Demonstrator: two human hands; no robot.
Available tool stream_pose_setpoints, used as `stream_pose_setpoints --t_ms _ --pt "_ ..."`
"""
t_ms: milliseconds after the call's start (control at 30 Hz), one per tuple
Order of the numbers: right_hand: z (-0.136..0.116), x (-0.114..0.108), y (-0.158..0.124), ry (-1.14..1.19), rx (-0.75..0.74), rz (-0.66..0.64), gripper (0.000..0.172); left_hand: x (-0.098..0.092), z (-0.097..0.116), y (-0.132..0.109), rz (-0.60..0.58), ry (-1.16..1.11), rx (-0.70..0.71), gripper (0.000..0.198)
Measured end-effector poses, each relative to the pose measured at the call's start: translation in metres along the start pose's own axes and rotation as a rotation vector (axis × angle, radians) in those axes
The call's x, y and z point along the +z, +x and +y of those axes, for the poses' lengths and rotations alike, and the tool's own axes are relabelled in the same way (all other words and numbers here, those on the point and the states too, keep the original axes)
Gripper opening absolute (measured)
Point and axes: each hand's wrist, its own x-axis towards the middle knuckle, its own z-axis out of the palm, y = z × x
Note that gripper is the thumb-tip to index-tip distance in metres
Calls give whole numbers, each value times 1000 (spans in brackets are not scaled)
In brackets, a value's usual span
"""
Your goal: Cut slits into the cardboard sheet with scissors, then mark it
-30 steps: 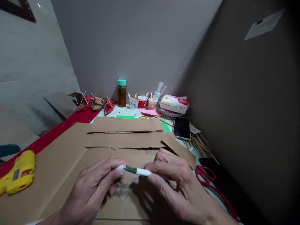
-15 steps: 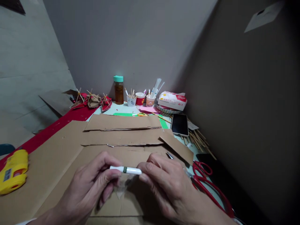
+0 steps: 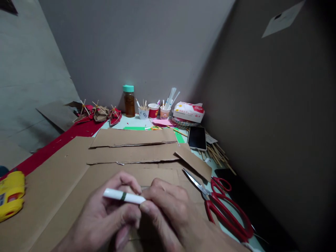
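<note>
A white marker pen (image 3: 123, 196) with a green band lies level across both my hands, its cap on. My left hand (image 3: 101, 218) curls under the pen's left part, fingers closed against it. My right hand (image 3: 168, 213) pinches the pen's right end between thumb and fingers. Both hands hover low over a large brown cardboard sheet (image 3: 60, 175) that covers the table in front of me. What lies beneath my hands on the cardboard is hidden.
Red scissors (image 3: 223, 210) lie right of my hands. Cardboard strips (image 3: 133, 138) sit further back, a yellow glue gun (image 3: 10, 194) at the left edge. A phone (image 3: 197, 138), wooden sticks (image 3: 217, 154), cups, a jar (image 3: 129, 101) and a tissue pack (image 3: 188, 111) line the back.
The green tip showed a second ago; the cap has since closed over it. Both hands and the pen shifted left and nearer to me, uncovering the scissors' blades.
</note>
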Motion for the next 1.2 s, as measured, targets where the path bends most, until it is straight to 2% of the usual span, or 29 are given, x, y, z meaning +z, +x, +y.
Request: stream_pose_setpoints --t_ms 67,100,167,233,300,367,467,533,733,867,933,1100,1200 --pt "-2 1 2 50 28 -7 28 -4 -1 4 -99 -23 -16 57" --pt "-2 0 3 57 51 -11 29 -7 0 7 -106 -18 9 54" --pt "-2 -3 5 51 138 -47 31 -12 6 12 -38 -4 92 53" --pt "-1 -6 7 52 269 -107 34 -15 14 17 96 6 163 57" --pt "-1 -7 8 76 333 -139 39 -14 20 19 189 11 198 57" --pt "0 -5 8 130 333 -134 43 -12 21 20 171 21 197 56" --pt "3 1 7 223 315 -142 40 -9 17 20 50 46 164 53" --pt "4 3 8 252 298 -142 39 -8 16 20 21 42 147 51" --pt "-4 5 9 155 218 -53 40 -10 19 15 83 -9 156 47" --pt "-1 16 4 -86 -7 126 34 -11 18 12 150 -13 203 44" --pt "2 22 2 -178 -70 191 32 -9 18 11 169 -7 232 44" --pt "8 27 1 -293 -157 249 34 -4 21 11 185 22 205 54" --pt "13 23 -2 -381 -205 260 32 -11 33 14 291 -3 255 44"
